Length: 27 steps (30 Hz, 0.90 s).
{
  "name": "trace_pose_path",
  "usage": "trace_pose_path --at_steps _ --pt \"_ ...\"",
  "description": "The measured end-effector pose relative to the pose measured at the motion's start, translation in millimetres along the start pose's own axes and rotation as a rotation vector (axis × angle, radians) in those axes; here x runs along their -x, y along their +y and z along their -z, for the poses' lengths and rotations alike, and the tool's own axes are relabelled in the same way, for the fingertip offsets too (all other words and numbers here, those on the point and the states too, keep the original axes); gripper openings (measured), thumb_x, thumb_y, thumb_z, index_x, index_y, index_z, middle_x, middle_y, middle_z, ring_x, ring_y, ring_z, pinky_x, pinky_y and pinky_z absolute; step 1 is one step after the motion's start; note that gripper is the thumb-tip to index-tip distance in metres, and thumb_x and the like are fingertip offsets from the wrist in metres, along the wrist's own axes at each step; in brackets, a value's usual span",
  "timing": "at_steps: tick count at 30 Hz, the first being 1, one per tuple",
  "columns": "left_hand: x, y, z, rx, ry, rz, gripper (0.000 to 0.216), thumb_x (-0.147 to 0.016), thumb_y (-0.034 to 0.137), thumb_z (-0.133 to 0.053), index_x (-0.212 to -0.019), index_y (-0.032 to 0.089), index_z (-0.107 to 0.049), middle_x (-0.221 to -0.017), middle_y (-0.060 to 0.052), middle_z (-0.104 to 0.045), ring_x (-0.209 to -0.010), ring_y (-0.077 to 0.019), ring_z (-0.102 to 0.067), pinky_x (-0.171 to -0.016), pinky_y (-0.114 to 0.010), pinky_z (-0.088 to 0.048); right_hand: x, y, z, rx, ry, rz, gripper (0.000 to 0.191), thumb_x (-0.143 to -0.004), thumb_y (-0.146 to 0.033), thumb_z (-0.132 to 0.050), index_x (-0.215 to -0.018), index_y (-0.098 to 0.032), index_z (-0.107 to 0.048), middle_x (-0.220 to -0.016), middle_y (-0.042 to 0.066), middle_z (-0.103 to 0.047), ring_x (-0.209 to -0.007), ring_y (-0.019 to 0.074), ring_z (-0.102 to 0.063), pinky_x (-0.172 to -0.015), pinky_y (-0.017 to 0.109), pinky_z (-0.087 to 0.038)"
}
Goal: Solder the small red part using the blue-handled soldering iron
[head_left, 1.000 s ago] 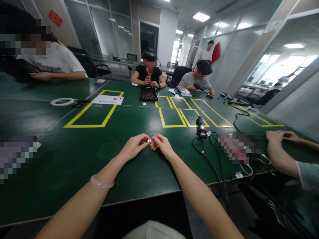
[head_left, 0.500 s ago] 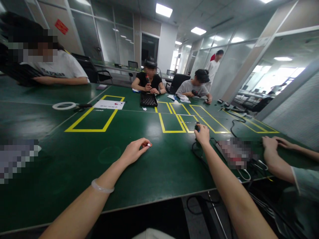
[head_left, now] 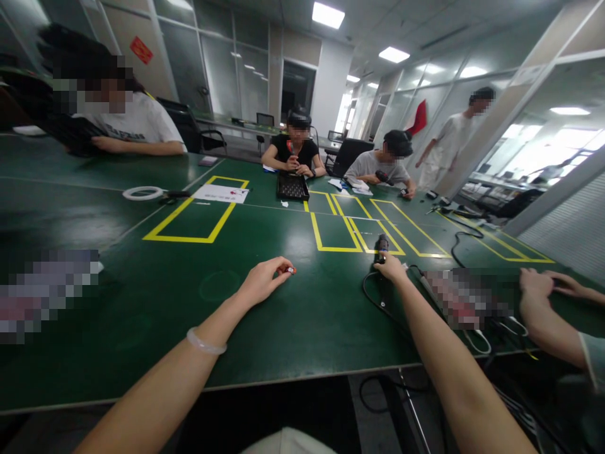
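My left hand [head_left: 259, 280], with a pale bracelet on the wrist, hovers over or rests on the green table. Its thumb and fingers pinch a small orange-red and white piece [head_left: 291, 270], too small to name. Further right, my right hand [head_left: 392, 268] is closed around the lower part of a black handheld tool [head_left: 382, 243], which stands roughly upright. Its exact kind is unclear. A black cable [head_left: 367, 291] loops on the tabletop beside that hand.
Yellow tape rectangles [head_left: 336, 250] mark the green table [head_left: 283, 340]. A blurred-out device [head_left: 466, 296] with cables lies right, near a co-worker's hands [head_left: 536, 282]. Ahead stand a black tray [head_left: 293, 189] and a white sheet [head_left: 220, 194]. A white ring [head_left: 142, 193] lies left. Several people are around.
The view has shifted, so the table appears further right. My right hand has drawn slightly nearer, and more of the black tool shows. My left hand keeps its pinch. A standing person has moved right.
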State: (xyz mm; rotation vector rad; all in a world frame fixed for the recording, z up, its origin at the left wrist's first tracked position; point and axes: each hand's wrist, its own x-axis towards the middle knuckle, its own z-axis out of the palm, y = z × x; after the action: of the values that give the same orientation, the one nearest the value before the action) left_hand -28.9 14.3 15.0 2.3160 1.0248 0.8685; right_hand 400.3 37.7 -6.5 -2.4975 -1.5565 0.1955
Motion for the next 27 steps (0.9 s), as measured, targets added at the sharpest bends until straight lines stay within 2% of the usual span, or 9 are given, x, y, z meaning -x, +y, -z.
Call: trace_pose_path --at_steps 7,13,19,23,27 --pt "0 -2 1 -0.017 -0.002 0.012 0.021 -0.091 0.034 -0.052 -0.104 0.023 -0.063 -0.094 -0.002 -0.067 -0.085 -0.0179 -0.063 -0.073 -0.026 -0.047 65 -72 -7 0.052 -0.091 0.106 0.063 -0.083 -0.045 -0.054 -0.143 -0.029 -0.04 -0.12 0.015 -0.055 -0.1 0.0294 -0.064 -0.081 0.038 -0.047" --pt "-1 -1 2 -0.015 0.025 0.018 0.021 -0.09 0.035 -0.053 -0.103 0.023 -0.063 -0.095 -0.002 -0.068 -0.085 -0.0179 -0.064 -0.075 -0.027 -0.047 121 -138 -17 0.034 -0.157 0.361 0.068 -0.081 -0.047 -0.057 -0.143 -0.032 -0.036 -0.114 0.012 -0.055 -0.097 0.0301 -0.064 -0.079 0.037 -0.047" --pt "-3 -5 4 0.017 0.133 0.025 0.02 -0.09 0.033 -0.052 -0.104 0.021 -0.061 -0.096 -0.003 -0.067 -0.088 -0.0182 -0.064 -0.08 -0.029 -0.049 162 -198 -24 0.025 -0.187 0.552 0.07 -0.079 -0.049 -0.058 -0.144 -0.035 -0.034 -0.113 0.012 -0.055 -0.093 0.0306 -0.065 -0.078 0.04 -0.048" --pt "-4 -10 5 0.048 0.201 0.033 0.02 -0.088 0.031 -0.054 -0.104 0.02 -0.06 -0.097 -0.003 -0.067 -0.088 -0.0178 -0.064 -0.082 -0.03 -0.049 176 -223 -30 -0.007 -0.181 0.588 0.072 -0.08 -0.05 -0.056 -0.145 -0.034 -0.031 -0.112 0.012 -0.056 -0.091 0.0308 -0.066 -0.076 0.041 -0.049" --pt "-4 -10 7 0.059 0.235 0.037 0.02 -0.088 0.03 -0.054 -0.104 0.02 -0.06 -0.097 -0.003 -0.067 -0.088 -0.0179 -0.064 -0.082 -0.03 -0.05 174 -225 -32 -0.058 -0.19 0.611 0.069 -0.082 -0.056 -0.055 -0.144 -0.035 -0.034 -0.112 0.012 -0.057 -0.092 0.0312 -0.065 -0.077 0.042 -0.049"
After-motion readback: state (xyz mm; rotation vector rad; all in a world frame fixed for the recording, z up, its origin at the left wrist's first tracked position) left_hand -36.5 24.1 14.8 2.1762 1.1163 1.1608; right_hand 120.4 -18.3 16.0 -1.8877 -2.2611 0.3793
